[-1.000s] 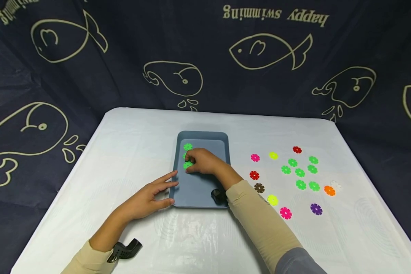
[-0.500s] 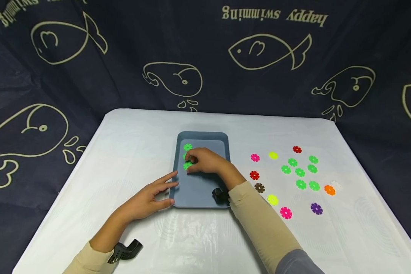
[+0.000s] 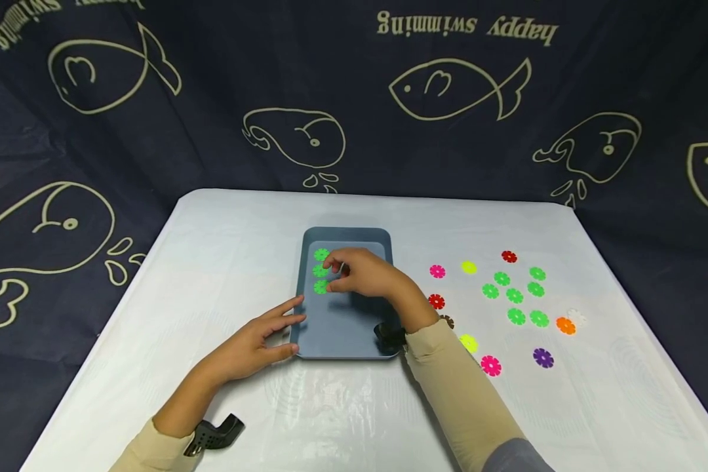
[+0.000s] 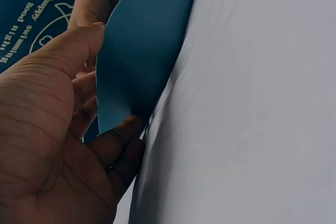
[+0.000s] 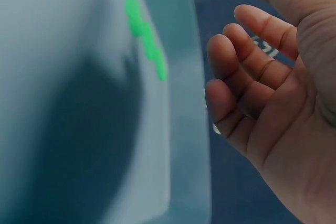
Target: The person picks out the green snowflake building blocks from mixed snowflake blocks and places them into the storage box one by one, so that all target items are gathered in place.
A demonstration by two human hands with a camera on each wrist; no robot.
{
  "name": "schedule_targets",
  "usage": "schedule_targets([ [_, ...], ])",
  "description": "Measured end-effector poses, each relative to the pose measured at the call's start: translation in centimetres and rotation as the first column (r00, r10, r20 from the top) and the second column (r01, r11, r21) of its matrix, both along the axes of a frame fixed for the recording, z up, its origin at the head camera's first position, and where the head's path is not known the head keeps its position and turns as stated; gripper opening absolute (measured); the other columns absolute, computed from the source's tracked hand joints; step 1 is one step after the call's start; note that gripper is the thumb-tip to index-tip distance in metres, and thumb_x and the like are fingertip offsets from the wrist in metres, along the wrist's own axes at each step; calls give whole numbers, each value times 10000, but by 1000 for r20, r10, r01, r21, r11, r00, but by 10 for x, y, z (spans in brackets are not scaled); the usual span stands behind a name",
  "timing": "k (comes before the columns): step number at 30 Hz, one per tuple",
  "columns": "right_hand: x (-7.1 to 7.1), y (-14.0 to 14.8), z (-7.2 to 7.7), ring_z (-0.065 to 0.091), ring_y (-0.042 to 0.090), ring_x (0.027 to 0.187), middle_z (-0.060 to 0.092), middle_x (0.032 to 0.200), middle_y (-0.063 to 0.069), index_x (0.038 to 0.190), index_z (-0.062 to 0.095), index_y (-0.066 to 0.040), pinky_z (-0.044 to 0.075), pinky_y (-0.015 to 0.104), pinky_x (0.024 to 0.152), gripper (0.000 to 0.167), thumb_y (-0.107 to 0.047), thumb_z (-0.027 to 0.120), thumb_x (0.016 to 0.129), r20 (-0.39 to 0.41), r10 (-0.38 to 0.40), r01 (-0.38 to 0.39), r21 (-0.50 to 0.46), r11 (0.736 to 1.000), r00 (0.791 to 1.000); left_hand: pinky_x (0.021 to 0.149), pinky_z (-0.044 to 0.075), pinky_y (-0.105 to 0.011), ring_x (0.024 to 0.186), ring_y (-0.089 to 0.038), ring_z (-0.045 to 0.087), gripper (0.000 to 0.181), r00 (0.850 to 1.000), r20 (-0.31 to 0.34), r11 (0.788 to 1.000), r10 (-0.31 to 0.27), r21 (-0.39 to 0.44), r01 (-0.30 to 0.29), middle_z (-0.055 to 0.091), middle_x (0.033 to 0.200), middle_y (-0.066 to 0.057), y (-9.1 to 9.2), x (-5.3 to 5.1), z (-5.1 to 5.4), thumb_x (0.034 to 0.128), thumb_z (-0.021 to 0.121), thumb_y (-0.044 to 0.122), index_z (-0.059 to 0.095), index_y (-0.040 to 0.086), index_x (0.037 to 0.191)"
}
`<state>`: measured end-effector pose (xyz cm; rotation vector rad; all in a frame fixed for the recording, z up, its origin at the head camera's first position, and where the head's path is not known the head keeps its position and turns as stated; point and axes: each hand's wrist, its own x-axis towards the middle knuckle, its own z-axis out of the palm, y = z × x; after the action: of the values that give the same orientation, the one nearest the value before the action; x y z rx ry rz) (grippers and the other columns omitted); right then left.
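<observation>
Dark fish-print backdrop [image 3: 366, 78] | white table [image 3: 342, 426] | gray tray [image 3: 342, 337] atop

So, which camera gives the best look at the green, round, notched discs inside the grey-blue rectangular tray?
The head view: it shows three green discs distinctly, lined up along the left side of the tray. The right wrist view shows them blurred and run together; the left wrist view shows none of them.

Tray [image 3: 336, 334] left of scattered discs [image 3: 514, 295], three discs [image 3: 320, 270] inside
</observation>
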<state>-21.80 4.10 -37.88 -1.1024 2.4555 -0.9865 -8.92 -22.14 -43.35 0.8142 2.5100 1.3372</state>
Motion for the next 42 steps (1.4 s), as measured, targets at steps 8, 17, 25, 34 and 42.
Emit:
schedule_targets([
  [8, 10, 23, 12, 582, 152, 874, 646, 1030, 31, 1172, 664, -101, 501, 316, 759, 346, -207, 797, 871, -80, -85, 80, -60, 995, 993, 1065, 403, -318, 1444, -226, 304, 602, 1000, -7, 1000, 2, 1, -2, 260, 1625, -25, -1, -1, -3, 945, 695, 355, 525, 60, 1441],
  [17, 16, 61, 9, 584, 171, 902, 644, 1084, 22, 1154, 670, -97, 506, 346, 728, 321, -181, 796, 870, -75, -212, 203, -111, 973, 974, 1062, 409, -339, 1437, -244, 323, 612, 1000, -9, 1000, 11, -10, -11, 253, 1625, 13, -2, 0, -3, 942, 691, 378, 527, 63, 1441],
  [25, 19, 105, 7, 592, 196, 915, 617, 1103, 88, 1179, 657, -123, 501, 381, 733, 324, -188, 778, 885, -51, -309, 304, -91, 948, 950, 1067, 399, -434, 1430, -229, 331, 612, 1000, -15, 999, 22, -42, -23, 249, 1623, 58, -2, 1, -1, 942, 683, 401, 530, 84, 1442],
  [34, 22, 150, -4, 570, 241, 942, 620, 1126, 139, 1204, 644, -74, 492, 398, 743, 342, -164, 758, 894, -12, -405, 405, -46, 913, 914, 1075, 392, -417, 1441, -227, 308, 619, 1000, -4, 999, 18, -38, -18, 244, 1626, 44, -1, 0, 0, 944, 680, 403, 524, 76, 1445],
  [42, 25, 193, -15, 570, 277, 953, 623, 1136, 143, 1187, 641, -32, 477, 420, 798, 319, -160, 733, 910, -23, -466, 466, 14, 885, 885, 1070, 396, -315, 1437, -222, 318, 612, 1000, -8, 1000, 12, -24, -12, 245, 1623, 66, 0, 0, -2, 941, 688, 391, 528, 80, 1443],
])
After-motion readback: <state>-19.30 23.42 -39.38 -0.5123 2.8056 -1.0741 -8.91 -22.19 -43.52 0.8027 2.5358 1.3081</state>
